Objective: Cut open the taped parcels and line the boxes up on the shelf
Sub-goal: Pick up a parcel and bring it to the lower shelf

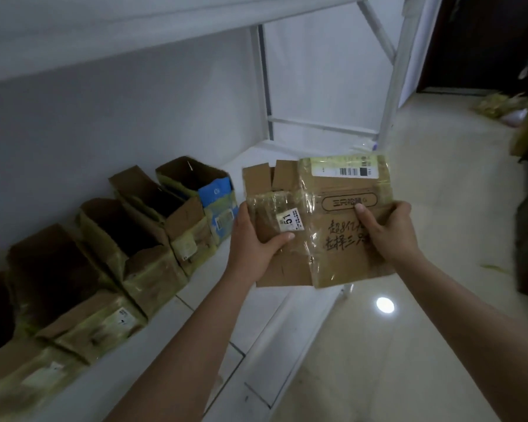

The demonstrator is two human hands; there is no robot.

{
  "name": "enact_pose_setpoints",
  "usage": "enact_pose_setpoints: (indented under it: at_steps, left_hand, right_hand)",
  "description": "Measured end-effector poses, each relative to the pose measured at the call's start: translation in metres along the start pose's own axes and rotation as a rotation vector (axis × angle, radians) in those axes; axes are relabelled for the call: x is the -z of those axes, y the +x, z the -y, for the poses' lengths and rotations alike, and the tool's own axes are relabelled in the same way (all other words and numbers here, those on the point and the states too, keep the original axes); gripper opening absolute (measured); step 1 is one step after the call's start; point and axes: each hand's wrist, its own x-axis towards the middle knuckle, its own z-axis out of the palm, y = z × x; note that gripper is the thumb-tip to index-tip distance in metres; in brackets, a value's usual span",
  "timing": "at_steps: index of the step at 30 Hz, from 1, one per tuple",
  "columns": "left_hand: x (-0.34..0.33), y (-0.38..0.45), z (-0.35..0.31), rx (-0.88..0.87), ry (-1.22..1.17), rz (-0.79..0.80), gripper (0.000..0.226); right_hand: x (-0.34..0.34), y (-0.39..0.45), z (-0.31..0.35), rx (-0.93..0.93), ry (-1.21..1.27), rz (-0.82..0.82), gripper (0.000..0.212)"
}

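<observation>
Both hands hold one cardboard box [317, 220] in the air above the front edge of the shelf [214, 284], just right of the row of boxes. The left hand [256, 242] grips its left side, thumb curled over the front face below a white label [290, 220], fingers hidden behind. The right hand [387, 233] grips the right side, thumb pressed on the printed face near the logo, fingers behind. The box is wrapped in shiny tape, its top flaps standing loose. On the shelf, against the wall, opened boxes [141, 239] stand side by side, touching; the one nearest the held box is blue [217, 196].
</observation>
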Motion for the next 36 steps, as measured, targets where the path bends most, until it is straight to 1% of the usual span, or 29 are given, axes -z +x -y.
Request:
enact_pose_setpoints:
  at_steps: [4, 10, 11, 12, 14, 15, 16, 17, 19, 20, 22, 24, 25, 26, 27, 29, 31, 33, 34, 35, 36]
  left_hand:
    - [0.014, -0.046, -0.008, 0.025, -0.039, 0.012, 0.093]
    - [0.046, -0.128, -0.019, 0.054, -0.034, -0.036, 0.1]
    - [0.05, -0.144, -0.022, 0.064, -0.04, -0.043, 0.099]
    - [0.053, -0.161, -0.025, 0.077, -0.054, -0.059, 0.092]
    - [0.057, -0.198, -0.029, 0.1, -0.093, -0.094, 0.066]
    - [0.058, -0.216, -0.03, 0.119, -0.111, -0.107, 0.058]
    - [0.06, -0.236, -0.032, 0.138, -0.118, -0.116, 0.055]
    - [0.063, -0.256, -0.033, 0.152, -0.119, -0.126, 0.055]
    - [0.072, -0.291, -0.036, 0.175, -0.13, -0.148, 0.053]
    - [0.079, -0.306, -0.037, 0.187, -0.144, -0.155, 0.052]
    - [0.098, -0.332, -0.04, 0.211, -0.194, -0.157, 0.054]
    - [0.122, -0.353, -0.04, 0.251, -0.251, -0.163, 0.066]
    - [0.137, -0.363, -0.041, 0.263, -0.269, -0.162, 0.071]
    - [0.151, -0.371, -0.042, 0.267, -0.289, -0.153, 0.072]
    - [0.165, -0.378, -0.042, 0.263, -0.313, -0.14, 0.069]
    - [0.192, -0.389, -0.043, 0.259, -0.378, -0.128, 0.057]
    - [0.214, -0.396, -0.042, 0.259, -0.472, -0.15, 0.048]
    - [0.236, -0.404, -0.036, 0.302, -0.567, -0.171, 0.039]
    - [0.249, -0.408, -0.032, 0.309, -0.588, -0.176, 0.04]
    - [0.265, -0.414, -0.027, 0.315, -0.588, -0.176, 0.051]
    - [0.283, -0.42, -0.021, 0.325, -0.592, -0.182, 0.067]
  right_hand:
    - [0.021, -0.046, 0.002, 0.011, 0.032, 0.003, 0.067]
    - [0.034, -0.115, 0.004, 0.002, 0.102, 0.083, 0.064]
    - [0.038, -0.129, 0.003, 0.002, 0.131, 0.096, 0.063]
    - [0.041, -0.143, 0.001, 0.004, 0.152, 0.111, 0.063]
    - [0.049, -0.173, -0.006, -0.004, 0.175, 0.144, 0.065]
    - [0.052, -0.19, -0.01, -0.012, 0.192, 0.159, 0.066]
    - [0.056, -0.208, -0.014, -0.021, 0.219, 0.173, 0.067]
    - [0.059, -0.225, -0.017, -0.027, 0.25, 0.184, 0.064]
    - [0.063, -0.256, -0.017, -0.038, 0.309, 0.193, 0.048]
    - [0.065, -0.268, -0.014, -0.049, 0.342, 0.202, 0.044]
    - [0.064, -0.29, -0.001, -0.112, 0.426, 0.239, 0.051]
    - [0.061, -0.311, 0.017, -0.18, 0.512, 0.273, 0.056]
    - [0.058, -0.321, 0.026, -0.189, 0.563, 0.29, 0.057]
    - [0.054, -0.331, 0.035, -0.193, 0.617, 0.311, 0.057]
    - [0.05, -0.341, 0.043, -0.189, 0.666, 0.339, 0.056]
    - [0.04, -0.361, 0.058, -0.163, 0.71, 0.407, 0.053]
    - [0.026, -0.38, 0.075, -0.137, 0.742, 0.462, 0.052]
    - [0.007, -0.401, 0.094, -0.113, 0.777, 0.516, 0.053]
    - [-0.005, -0.414, 0.104, -0.097, 0.783, 0.546, 0.053]
    - [-0.019, -0.428, 0.114, -0.084, 0.786, 0.566, 0.05]
    - [-0.035, -0.442, 0.123, -0.08, 0.789, 0.579, 0.046]
